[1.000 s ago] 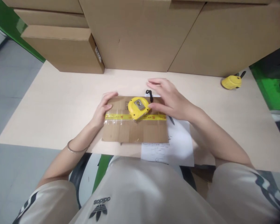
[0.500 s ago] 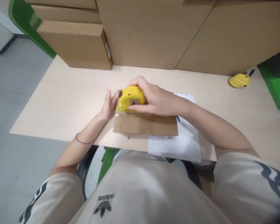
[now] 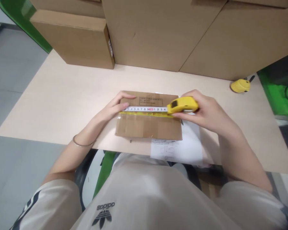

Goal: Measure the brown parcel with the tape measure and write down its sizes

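Note:
A small cardboard box (image 3: 148,126) lies on the table in front of me, with printed lettering on its top. The white blade (image 3: 146,109) of a yellow tape measure (image 3: 184,104) is drawn out along the top of the box, showing numbers past the red 10. At the box's left end my left hand (image 3: 118,104) is closed over the blade's tip, with a finger lying on the top. My right hand (image 3: 204,110) grips the tape measure's case near the box's right end.
Under the box lies a paper sheet (image 3: 177,151) with pen marks. A second yellow tape measure (image 3: 240,85) stands at the back right of the table (image 3: 62,95). Large cardboard boxes (image 3: 144,38) line the far edge, and a smaller carton (image 3: 74,41) stands at the back left.
My right hand has moved right with the tape measure's case, and the blade now stretches across the box top. My left hand stays at the left end. The view has shifted slightly.

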The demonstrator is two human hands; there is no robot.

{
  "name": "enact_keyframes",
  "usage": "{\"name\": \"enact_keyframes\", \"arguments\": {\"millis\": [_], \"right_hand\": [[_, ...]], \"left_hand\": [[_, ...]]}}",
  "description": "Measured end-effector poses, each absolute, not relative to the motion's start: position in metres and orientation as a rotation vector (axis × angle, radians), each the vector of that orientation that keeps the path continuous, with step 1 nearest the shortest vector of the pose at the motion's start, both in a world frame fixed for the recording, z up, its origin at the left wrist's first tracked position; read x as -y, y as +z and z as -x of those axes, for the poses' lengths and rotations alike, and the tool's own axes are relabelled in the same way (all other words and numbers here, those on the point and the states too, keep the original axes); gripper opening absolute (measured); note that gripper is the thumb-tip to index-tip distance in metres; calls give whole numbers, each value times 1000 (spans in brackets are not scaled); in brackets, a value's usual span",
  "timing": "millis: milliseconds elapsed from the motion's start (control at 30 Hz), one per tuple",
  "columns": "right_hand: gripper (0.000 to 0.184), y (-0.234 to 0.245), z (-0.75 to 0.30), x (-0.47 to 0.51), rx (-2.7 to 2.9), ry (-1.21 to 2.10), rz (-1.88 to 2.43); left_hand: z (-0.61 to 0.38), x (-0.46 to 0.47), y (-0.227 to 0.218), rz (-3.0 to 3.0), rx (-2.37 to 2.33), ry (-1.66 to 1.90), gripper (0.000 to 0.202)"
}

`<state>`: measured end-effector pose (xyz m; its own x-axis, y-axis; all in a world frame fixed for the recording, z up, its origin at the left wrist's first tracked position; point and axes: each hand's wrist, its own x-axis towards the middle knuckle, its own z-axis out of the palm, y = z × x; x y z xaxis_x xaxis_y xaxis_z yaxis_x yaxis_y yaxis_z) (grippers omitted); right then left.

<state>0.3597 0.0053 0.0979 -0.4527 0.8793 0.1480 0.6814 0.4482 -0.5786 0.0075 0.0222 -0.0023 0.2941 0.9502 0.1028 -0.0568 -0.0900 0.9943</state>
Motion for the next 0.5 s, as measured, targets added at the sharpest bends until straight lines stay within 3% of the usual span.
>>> {"name": "enact_keyframes", "arguments": {"millis": [233, 400, 500], "right_hand": [[47, 72, -408, 12, 2023, 509, 1474], [41, 98, -385, 6, 2189, 374, 1374], [49, 115, -341, -9, 2346, 307, 1289]], "left_hand": [[-14, -18, 7, -1324, -919, 1073, 41], [-14, -17, 9, -1296, -944, 1082, 40], [-17, -16, 9, -1286, -952, 1099, 46]]}}
